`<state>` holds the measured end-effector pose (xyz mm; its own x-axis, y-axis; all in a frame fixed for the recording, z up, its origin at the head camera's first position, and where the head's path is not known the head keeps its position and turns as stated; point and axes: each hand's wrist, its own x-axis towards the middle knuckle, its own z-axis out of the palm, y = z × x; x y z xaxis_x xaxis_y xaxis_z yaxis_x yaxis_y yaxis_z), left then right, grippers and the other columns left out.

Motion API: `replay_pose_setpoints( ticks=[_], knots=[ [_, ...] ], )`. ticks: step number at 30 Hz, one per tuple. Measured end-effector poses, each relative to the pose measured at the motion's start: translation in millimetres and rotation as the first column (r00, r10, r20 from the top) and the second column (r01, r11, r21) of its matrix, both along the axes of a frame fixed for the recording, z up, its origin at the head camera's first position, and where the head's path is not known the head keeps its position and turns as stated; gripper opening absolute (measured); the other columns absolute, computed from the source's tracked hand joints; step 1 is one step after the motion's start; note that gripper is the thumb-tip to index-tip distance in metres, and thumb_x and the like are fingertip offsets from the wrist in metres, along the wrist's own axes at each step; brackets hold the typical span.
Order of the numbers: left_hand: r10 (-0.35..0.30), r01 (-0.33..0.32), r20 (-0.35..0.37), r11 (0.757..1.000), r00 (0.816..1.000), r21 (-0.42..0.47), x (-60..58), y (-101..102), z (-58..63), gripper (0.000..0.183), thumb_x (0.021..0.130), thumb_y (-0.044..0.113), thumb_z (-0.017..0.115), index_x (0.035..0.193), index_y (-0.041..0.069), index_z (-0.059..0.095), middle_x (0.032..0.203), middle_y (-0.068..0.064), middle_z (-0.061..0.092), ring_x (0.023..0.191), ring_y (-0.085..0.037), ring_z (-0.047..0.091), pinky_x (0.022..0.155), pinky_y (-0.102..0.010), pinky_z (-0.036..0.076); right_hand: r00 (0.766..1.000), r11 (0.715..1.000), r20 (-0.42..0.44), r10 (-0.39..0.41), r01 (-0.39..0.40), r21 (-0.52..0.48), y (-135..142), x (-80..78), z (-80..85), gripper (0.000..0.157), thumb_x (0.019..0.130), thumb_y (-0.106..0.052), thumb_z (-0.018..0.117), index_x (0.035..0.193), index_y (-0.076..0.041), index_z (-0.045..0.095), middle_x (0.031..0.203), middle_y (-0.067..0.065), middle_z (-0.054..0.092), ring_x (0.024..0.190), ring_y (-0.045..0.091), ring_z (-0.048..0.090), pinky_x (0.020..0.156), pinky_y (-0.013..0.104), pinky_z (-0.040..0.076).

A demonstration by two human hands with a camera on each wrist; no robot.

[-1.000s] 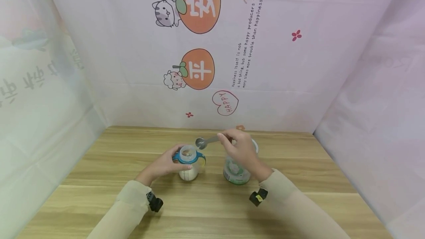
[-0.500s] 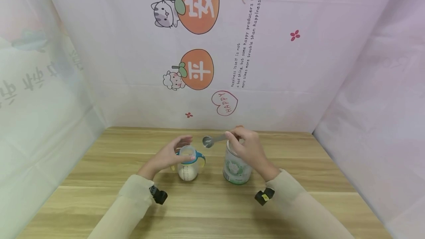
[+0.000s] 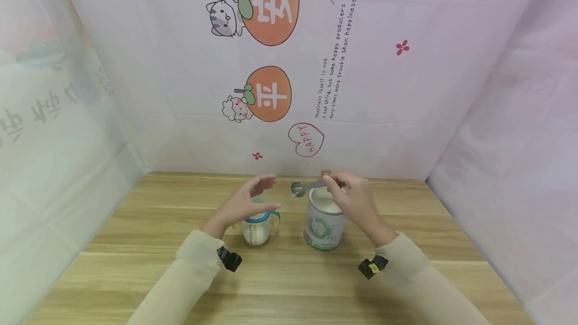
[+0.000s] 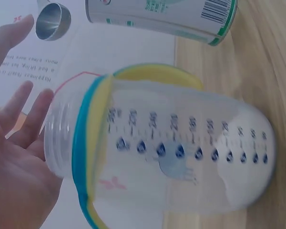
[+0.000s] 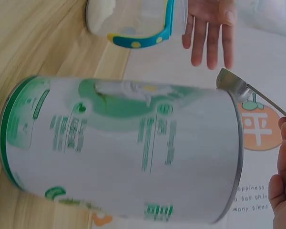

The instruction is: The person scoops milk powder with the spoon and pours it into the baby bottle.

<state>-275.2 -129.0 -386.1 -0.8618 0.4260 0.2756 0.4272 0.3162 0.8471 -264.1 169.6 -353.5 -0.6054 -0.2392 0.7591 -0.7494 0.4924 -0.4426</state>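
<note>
The person's right hand [image 3: 356, 202] grasps a metal measuring spoon [image 3: 297, 189], pinching the end of its handle between thumb and fingers so that the round bowl points to the left. The spoon is up off the table [image 3: 271, 290], its bowl near the rim of a white and green can [image 3: 323, 229] in the head view — whether the two touch cannot be told. The can stands upright and uncovered, with pale powder [image 3: 330, 206] visible inside. To its left, well within reach, a clear feeding bottle [image 3: 256, 233] stands upright on the wooden surface, its mouth uncovered, with a blue and yellow double-handled collar round the upper part, dark measuring marks down the side and white contents in the bottom. The left hand [image 3: 246, 200] is released, thumb and fingers extended and apart, held by the bottle's neck and partly hiding it from the head camera; the fingers are wrapped round nothing. Both forearms wear pale sleeves [image 3: 182, 277], each with a small black camera [image 3: 230, 260] at the wrist. Behind the table hangs a white cloth [image 3: 384, 99] printed with orange fruit, cartoon animals and lettering — the word HAPPY sits inside a heart
</note>
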Motion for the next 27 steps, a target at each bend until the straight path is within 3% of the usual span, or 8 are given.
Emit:
replay_pose_setpoints(
  ticks=[8, 19, 27],
  knots=[
    [-0.036, 0.037, -0.066, 0.999, 0.997, 0.002, -1.3, 20, 9.3, 0.07, 0.085, 0.033, 0.082, 0.145, 0.018, 0.049, 0.143, 0.001, 0.053, 0.133, -0.017, 0.048, 0.112, -0.035, 0.035, 0.999, 0.999, -0.012, -0.049, 0.049, 0.018, 18, 0.0, -0.2, 0.011, 0.096, -0.008, 0.067, 0.09, -0.004, 0.075, 0.076, -0.003, 0.068, 0.072, 0.011, 0.062, 0.071, 0.018, 0.05],
    [-0.105, 0.105, 0.001, 0.994, 0.994, -0.008, 3.5, 47, 14.1, 0.079, 0.085, 0.033, 0.083, 0.15, 0.014, 0.042, 0.149, 0.0, 0.047, 0.136, -0.017, 0.044, 0.112, -0.033, 0.034, 0.993, 0.992, -0.032, -0.116, 0.118, 0.044, 38, 0.5, -3.7, 0.011, 0.096, -0.01, 0.067, 0.089, -0.005, 0.075, 0.078, -0.002, 0.07, 0.073, 0.012, 0.063, 0.071, 0.019, 0.05],
    [-0.075, 0.076, 0.027, 0.997, 0.997, -0.034, 6.1, 72, 4.9, 0.091, 0.082, 0.035, 0.085, 0.154, 0.01, 0.035, 0.155, -0.008, 0.039, 0.14, -0.022, 0.04, 0.113, -0.035, 0.033, 0.989, 0.988, -0.05, -0.141, 0.144, 0.055, 47, -1.0, -7.8, 0.009, 0.094, -0.007, 0.069, 0.088, -0.005, 0.075, 0.076, -0.003, 0.069, 0.073, 0.012, 0.062, 0.072, 0.017, 0.048]
  ],
)
